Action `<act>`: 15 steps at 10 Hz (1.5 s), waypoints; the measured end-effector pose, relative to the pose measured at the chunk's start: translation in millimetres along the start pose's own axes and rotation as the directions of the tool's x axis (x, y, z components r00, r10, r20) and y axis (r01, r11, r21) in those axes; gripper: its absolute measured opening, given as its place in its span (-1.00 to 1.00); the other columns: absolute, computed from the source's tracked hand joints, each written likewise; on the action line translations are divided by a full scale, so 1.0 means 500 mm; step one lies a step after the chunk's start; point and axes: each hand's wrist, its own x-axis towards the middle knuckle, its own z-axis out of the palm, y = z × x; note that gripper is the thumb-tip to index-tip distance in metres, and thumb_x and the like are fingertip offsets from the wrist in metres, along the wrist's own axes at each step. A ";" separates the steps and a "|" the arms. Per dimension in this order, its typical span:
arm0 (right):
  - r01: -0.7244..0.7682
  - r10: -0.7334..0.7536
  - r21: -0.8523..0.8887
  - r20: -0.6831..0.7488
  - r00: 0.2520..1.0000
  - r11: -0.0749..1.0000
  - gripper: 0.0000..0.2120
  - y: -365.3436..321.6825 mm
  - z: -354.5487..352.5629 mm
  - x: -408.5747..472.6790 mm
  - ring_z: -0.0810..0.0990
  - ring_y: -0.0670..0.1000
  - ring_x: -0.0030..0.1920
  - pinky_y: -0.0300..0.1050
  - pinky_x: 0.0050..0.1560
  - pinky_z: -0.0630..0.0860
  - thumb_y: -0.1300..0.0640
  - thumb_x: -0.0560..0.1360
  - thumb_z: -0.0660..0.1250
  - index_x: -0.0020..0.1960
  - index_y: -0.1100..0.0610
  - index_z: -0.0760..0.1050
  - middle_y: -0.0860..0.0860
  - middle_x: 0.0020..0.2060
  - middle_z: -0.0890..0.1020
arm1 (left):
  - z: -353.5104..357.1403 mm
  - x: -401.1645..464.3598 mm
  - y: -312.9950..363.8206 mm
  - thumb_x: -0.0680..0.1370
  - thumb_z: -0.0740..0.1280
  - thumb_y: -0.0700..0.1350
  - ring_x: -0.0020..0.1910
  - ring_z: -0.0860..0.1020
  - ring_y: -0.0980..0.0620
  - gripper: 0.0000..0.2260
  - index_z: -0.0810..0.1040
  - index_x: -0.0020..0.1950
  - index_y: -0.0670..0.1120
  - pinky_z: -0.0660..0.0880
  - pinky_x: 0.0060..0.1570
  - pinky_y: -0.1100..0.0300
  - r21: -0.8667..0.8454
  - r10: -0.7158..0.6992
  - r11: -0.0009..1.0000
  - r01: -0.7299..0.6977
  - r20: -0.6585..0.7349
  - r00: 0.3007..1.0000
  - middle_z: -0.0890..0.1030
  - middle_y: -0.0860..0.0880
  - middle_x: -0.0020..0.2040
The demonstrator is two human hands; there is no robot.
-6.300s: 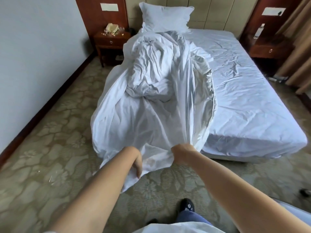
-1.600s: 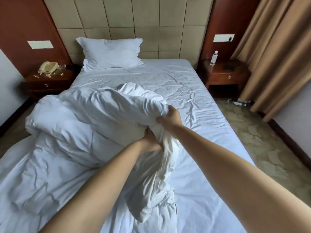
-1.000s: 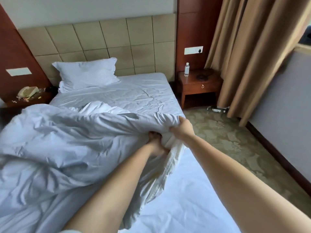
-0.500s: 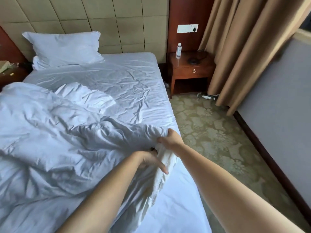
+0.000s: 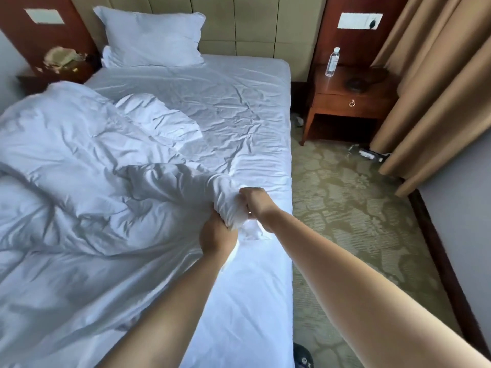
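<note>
A crumpled white duvet point(image 5: 79, 168) lies across the left half of the bed point(image 5: 239, 107), which has a white fitted sheet. One bunched corner of the duvet reaches the bed's right edge. My left hand point(image 5: 216, 235) grips that bunch from below. My right hand point(image 5: 255, 203) grips it from the right side, close against the left hand. A white pillow point(image 5: 151, 38) leans on the padded headboard.
A wooden nightstand point(image 5: 348, 102) with a water bottle point(image 5: 332, 62) stands right of the bed, tan curtains point(image 5: 438, 88) beside it. Another nightstand with a phone point(image 5: 61, 57) is at the left. Patterned carpet point(image 5: 358, 221) runs along the bed's right side, and small clutter point(image 5: 369, 154) lies near the curtain.
Both hands have carried the duvet corner from the bed's foot to its right edge. In the last half second my left hand closed on the bunch again.
</note>
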 end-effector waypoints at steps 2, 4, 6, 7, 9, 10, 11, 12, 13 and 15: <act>0.366 -0.246 -0.824 0.283 0.927 0.433 -0.41 0.052 -0.134 -0.015 0.35 0.12 0.36 -0.07 0.34 0.28 0.24 0.50 0.16 0.50 -0.03 0.18 0.10 0.37 0.40 | -0.033 -0.044 0.029 0.49 0.22 -0.18 0.20 0.51 -0.22 -0.55 0.32 0.38 0.02 0.47 0.14 0.05 0.267 -0.105 0.961 0.074 0.106 0.989 0.55 -0.12 0.23; 0.371 -0.482 -0.928 0.308 0.820 0.038 -0.26 0.098 -0.063 -0.043 0.44 0.13 0.20 0.01 0.20 0.33 0.08 0.36 0.46 0.45 0.07 0.20 0.07 0.19 0.49 | -0.099 -0.092 0.025 0.43 0.23 -0.21 0.15 0.54 -0.18 -0.69 0.46 0.16 -0.02 0.50 0.05 0.09 0.340 -0.071 0.940 0.020 0.136 0.988 0.60 -0.10 0.13; 0.387 -0.691 -0.921 0.253 0.678 0.043 -0.35 0.087 -0.013 -0.072 0.46 0.25 0.22 0.09 0.26 0.41 0.23 0.30 0.31 0.39 0.03 0.40 0.26 0.27 0.45 | -0.142 -0.167 -0.012 0.44 0.25 -0.23 0.12 0.55 -0.19 -0.77 0.49 0.07 -0.08 0.45 -0.03 0.12 0.332 -0.036 0.943 -0.005 0.117 0.992 0.61 -0.11 0.08; 0.605 -0.456 -0.781 0.601 0.657 -0.158 -0.57 0.083 -0.008 -0.087 0.33 0.10 0.41 -0.10 0.44 0.09 0.18 0.51 0.19 0.38 0.03 0.40 0.09 0.40 0.39 | -0.142 -0.210 -0.029 0.45 0.25 -0.23 0.14 0.55 -0.19 -0.77 0.51 0.09 -0.12 0.46 -0.02 0.12 0.381 -0.058 0.925 -0.006 0.157 0.986 0.61 -0.14 0.10; 0.623 -0.136 -0.764 0.644 0.753 -0.168 -0.69 0.106 -0.046 -0.179 0.53 0.15 0.24 -0.05 0.19 0.45 0.21 0.54 0.20 0.25 0.17 0.50 0.15 0.21 0.56 | -0.096 -0.298 -0.023 0.51 0.23 -0.20 0.21 0.53 -0.17 -0.72 0.51 0.21 -0.10 0.45 0.10 0.11 0.411 -0.119 0.911 0.029 0.194 0.974 0.58 -0.12 0.20; 0.633 -0.066 -0.749 0.654 0.754 -0.194 -0.68 0.093 -0.074 -0.214 0.53 0.15 0.24 -0.05 0.18 0.46 0.19 0.51 0.25 0.26 0.20 0.49 0.16 0.22 0.55 | -0.088 -0.334 0.003 0.52 0.27 -0.14 0.24 0.52 -0.15 -0.69 0.51 0.27 -0.07 0.44 0.15 0.11 0.401 -0.160 0.912 0.082 0.165 0.973 0.57 -0.11 0.23; 0.664 -0.073 -0.719 0.688 0.722 -0.205 -0.68 0.098 -0.132 -0.251 0.54 0.16 0.21 -0.08 0.12 0.47 0.16 0.51 0.25 0.25 0.21 0.48 0.16 0.20 0.56 | -0.077 -0.383 0.043 0.50 0.34 -0.06 0.22 0.53 -0.15 -0.67 0.52 0.25 -0.05 0.45 0.11 0.11 0.374 -0.209 0.916 0.146 0.135 0.969 0.57 -0.11 0.22; 0.689 -0.022 -0.695 0.708 0.706 -0.205 -0.66 0.118 -0.210 -0.297 0.55 0.16 0.20 -0.08 0.10 0.47 0.13 0.51 0.26 0.24 0.22 0.48 0.17 0.19 0.56 | -0.043 -0.442 0.102 0.48 0.30 -0.15 0.20 0.53 -0.15 -0.70 0.53 0.21 -0.08 0.45 0.09 0.11 0.402 -0.254 0.897 0.186 0.124 0.959 0.57 -0.12 0.20; 0.718 0.086 -0.672 0.716 0.692 -0.184 -0.72 0.147 -0.287 -0.324 0.59 0.15 0.13 -0.09 0.03 0.50 0.18 0.49 0.27 0.16 0.25 0.52 0.17 0.13 0.60 | 0.004 -0.497 0.171 0.48 0.29 -0.17 0.17 0.54 -0.16 -0.75 0.54 0.15 -0.15 0.46 0.05 0.12 0.414 -0.293 0.886 0.211 0.145 0.945 0.56 -0.16 0.17; 0.760 0.346 -0.646 0.699 0.626 -0.071 -0.66 0.222 -0.381 -0.416 0.44 0.18 0.32 -0.10 0.06 0.34 0.21 0.57 0.22 0.33 0.24 0.43 0.18 0.30 0.48 | 0.086 -0.610 0.240 0.51 0.30 -0.21 0.13 0.54 -0.17 -0.78 0.50 0.13 -0.23 0.47 0.07 0.07 0.437 -0.386 0.864 0.249 0.258 0.886 0.54 -0.20 0.15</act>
